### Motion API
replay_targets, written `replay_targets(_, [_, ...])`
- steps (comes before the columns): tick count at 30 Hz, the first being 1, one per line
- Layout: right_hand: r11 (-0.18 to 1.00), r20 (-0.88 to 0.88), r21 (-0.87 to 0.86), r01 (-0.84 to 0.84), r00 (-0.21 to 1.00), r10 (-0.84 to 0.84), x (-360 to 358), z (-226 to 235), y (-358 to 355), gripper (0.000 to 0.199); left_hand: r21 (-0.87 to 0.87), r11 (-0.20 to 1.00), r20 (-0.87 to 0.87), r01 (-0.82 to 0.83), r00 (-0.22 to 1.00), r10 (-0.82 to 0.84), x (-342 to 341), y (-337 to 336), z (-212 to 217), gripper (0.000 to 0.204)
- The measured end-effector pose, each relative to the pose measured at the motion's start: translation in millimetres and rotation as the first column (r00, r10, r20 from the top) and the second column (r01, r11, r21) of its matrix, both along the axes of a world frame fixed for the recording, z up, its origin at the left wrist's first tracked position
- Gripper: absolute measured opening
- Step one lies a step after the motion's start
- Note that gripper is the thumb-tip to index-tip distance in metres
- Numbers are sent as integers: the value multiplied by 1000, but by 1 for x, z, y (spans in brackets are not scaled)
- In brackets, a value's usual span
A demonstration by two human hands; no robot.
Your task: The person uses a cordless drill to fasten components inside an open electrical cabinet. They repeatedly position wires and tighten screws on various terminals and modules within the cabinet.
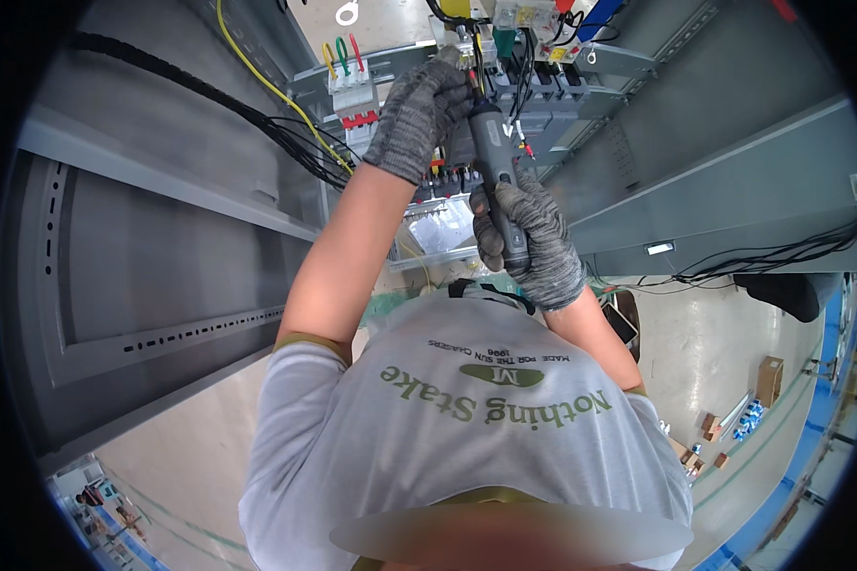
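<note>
My right hand [535, 233], in a grey knitted glove, is wrapped round a dark grey cordless screwdriver [493, 152]. Its front end points away from me, toward wiring and terminals at the top middle. My left hand [423, 112], gloved the same way, is beside that front end. Its fingers are bent together at the terminals, and what they grip is hidden. A breaker [354, 95] with red parts sits left of the left hand, with yellow, green and red wires above it. Right of the screwdriver are grey switch units [552, 90] and loose black wires [524, 71].
Grey metal cabinet walls rise on the left [171, 209] and right [724, 190]. A black cable bundle [190, 86] and a yellow wire [257, 71] cross the left side. More black cables [781, 255] hang at right. Cardboard boxes [769, 381] stand on the floor.
</note>
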State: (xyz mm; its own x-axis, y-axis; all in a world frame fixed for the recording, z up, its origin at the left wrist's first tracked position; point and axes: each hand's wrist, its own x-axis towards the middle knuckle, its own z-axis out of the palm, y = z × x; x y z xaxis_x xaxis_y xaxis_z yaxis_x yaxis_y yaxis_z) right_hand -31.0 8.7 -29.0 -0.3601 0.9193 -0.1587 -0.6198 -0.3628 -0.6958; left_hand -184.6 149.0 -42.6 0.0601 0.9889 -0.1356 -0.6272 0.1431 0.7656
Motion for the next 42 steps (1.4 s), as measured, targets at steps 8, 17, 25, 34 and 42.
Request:
replay_targets(8, [1000,46,18,2,999,-3,4,2,6,41,-81,994,8,-80,997,81,13,18,-4,38])
replay_targets(17, [999,0,-25,-22,1000,22,4,4,7,33,666,729,-522,-155,601,605,1,-7,-18,39])
replay_targets(25, [996,-138,20,-92,986,94,11,-2,12,36,845,440,-466,305,14,885,-21,25,-12,32])
replay_targets(34, [998,-75,9,-67,995,67,9,0,5,52,854,385,-417,350,19,909,-24,29,-15,33])
replay_targets(42, [998,20,49,-48,999,47,7,7,2,51,859,343,-376,380,12,927,-26,32,-17,35])
